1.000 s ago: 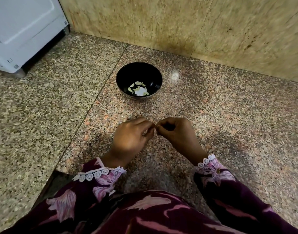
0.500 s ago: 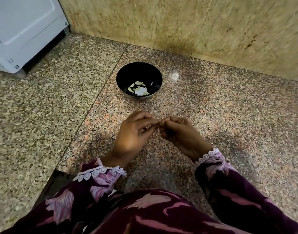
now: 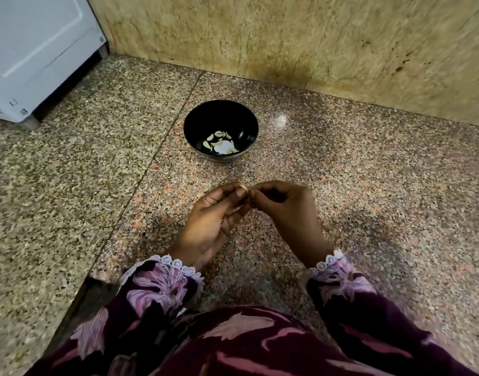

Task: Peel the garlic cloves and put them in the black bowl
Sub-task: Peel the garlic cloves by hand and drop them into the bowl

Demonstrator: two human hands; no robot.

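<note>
A black bowl stands on the granite floor, a short way beyond my hands. Several peeled pale cloves lie at its bottom. My left hand and my right hand meet fingertip to fingertip above the floor in front of the bowl. Between them they pinch a small garlic clove, of which only a pale sliver shows. My left palm is turned up, its thumb pressing on the clove. My right fingers are curled over it from the right.
A speckled granite floor runs to a beige stone wall behind the bowl. A white appliance stands at the far left. My patterned purple sleeves and lap fill the near edge.
My left hand has rolled palm-up and its thumb now sits on the clove. Both hands stay together in front of the bowl, shifted slightly toward it.
</note>
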